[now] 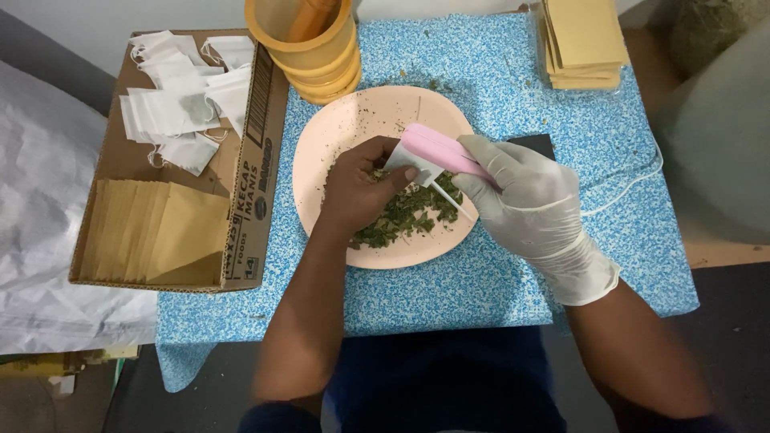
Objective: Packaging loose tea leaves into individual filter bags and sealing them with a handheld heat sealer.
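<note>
A pale pink plate [353,120] on the blue speckled tabletop carries a heap of dried green leaves [405,216]. My bare left hand [361,188] rests over the leaves and pinches a small white filter bag [405,160] by its mouth. My right hand [529,204], in a white glove, grips a pink scoop [437,148] whose tip meets the bag. A thin white stick [449,200] pokes out below the bag.
A cardboard box [257,160] on the left contains white filter bags [180,104] and tan envelopes [152,232]. Stacked yellow tubs [317,56] stand behind the plate. More tan envelopes [585,40] lie at the back right. A white cord [634,180] trails right.
</note>
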